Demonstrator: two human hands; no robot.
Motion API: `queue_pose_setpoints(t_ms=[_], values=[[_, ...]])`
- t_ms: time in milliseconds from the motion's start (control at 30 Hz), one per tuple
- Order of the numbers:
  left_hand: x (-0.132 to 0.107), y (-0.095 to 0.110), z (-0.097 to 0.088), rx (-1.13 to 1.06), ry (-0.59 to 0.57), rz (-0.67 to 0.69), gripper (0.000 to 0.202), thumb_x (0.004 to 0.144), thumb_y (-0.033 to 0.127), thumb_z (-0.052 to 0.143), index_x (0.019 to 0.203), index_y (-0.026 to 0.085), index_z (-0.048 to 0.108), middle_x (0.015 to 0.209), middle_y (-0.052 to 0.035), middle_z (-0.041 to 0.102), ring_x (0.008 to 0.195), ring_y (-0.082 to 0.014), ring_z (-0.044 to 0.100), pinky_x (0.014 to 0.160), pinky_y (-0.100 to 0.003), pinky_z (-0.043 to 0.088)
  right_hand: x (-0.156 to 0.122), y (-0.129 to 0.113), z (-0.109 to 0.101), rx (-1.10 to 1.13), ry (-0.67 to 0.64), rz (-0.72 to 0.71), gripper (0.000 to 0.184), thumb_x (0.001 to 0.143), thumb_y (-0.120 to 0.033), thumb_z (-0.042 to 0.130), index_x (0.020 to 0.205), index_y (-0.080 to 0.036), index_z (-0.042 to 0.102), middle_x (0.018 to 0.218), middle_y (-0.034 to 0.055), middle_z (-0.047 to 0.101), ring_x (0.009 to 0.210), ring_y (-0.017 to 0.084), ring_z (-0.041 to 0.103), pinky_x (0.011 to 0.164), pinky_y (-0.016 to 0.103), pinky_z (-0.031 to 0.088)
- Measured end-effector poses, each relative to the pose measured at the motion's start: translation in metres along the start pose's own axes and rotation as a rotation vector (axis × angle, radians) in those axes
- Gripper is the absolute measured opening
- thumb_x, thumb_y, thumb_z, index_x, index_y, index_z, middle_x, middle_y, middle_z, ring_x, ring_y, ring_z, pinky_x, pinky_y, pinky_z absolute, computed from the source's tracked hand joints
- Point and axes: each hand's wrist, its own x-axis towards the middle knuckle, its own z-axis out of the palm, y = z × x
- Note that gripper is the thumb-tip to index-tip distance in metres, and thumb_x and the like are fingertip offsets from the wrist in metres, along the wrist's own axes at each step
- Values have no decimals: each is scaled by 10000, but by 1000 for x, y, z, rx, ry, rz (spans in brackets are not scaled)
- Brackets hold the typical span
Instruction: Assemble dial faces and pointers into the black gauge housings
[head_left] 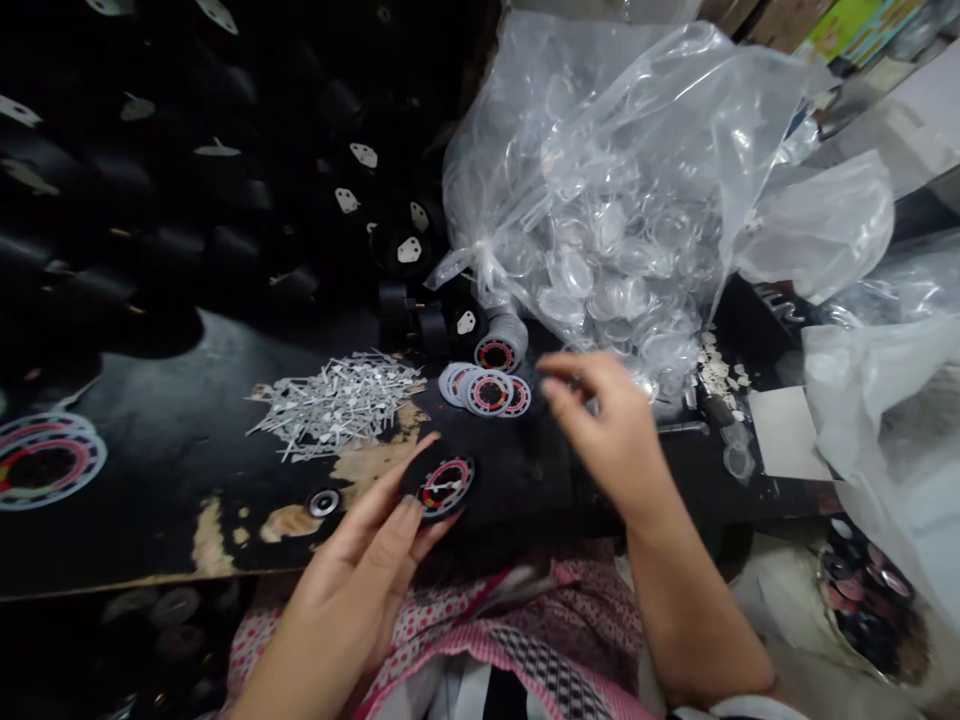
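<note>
My left hand (367,560) grips a black round gauge (444,485) by its sides, tilted, over the table's front edge. Its dial is black with red and grey rings, and a white pointer lies across it. My right hand (600,415) hovers over the table to the right, fingers curled, with a gap between thumb and forefinger and nothing visible in it. Just left of that hand are overlapping printed dial discs (489,392). A stack of discs (500,345) stands behind them. A heap of white pointers (337,405) lies further left.
A large clear plastic bag (600,180) of round clear covers fills the back right. Black gauge housings (409,250) crowd the back left. Larger dial discs (49,460) lie at the left edge. A small metal-rimmed ring (324,502) and a white card (789,433) rest on the table.
</note>
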Motion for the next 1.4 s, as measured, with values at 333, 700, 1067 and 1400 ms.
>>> queue_pose_setpoints(t_ms=[333, 700, 1067, 1400], values=[[-17, 14, -3, 341, -162, 373, 340, 885, 151, 687, 1145, 368, 702, 1287, 9, 704, 1257, -205, 604, 1076, -330, 470, 18, 43, 8, -336, 91, 146, 225, 835, -159, 609, 1052, -170, 668, 981, 101, 605, 895, 254, 601, 862, 446, 496], [-13, 15, -3, 274, -77, 359, 309, 879, 150, 695, 1124, 337, 682, 1247, 7, 723, 1212, -193, 636, 1087, -351, 462, 9, 30, 5, -71, 155, 168, 70, 818, -218, 649, 866, -179, 681, 775, 21, 632, 670, 153, 562, 671, 303, 480], [-3, 14, 11, -189, 39, -123, 203, 899, 326, 684, 1068, 231, 743, 1154, -54, 751, 1050, -211, 711, 917, -326, 589, -19, -21, 25, 209, 38, -70, 100, 943, -219, 600, 999, -207, 682, 932, 23, 743, 845, 162, 706, 819, 310, 564], [0, 14, 10, -214, 75, -125, 214, 835, 373, 757, 1004, 242, 769, 1080, -20, 765, 931, -144, 716, 768, -181, 583, -38, -31, 38, 113, -127, -461, 237, 980, -237, 551, 1177, -199, 677, 1316, 125, 650, 1276, 238, 575, 1064, 470, 488]])
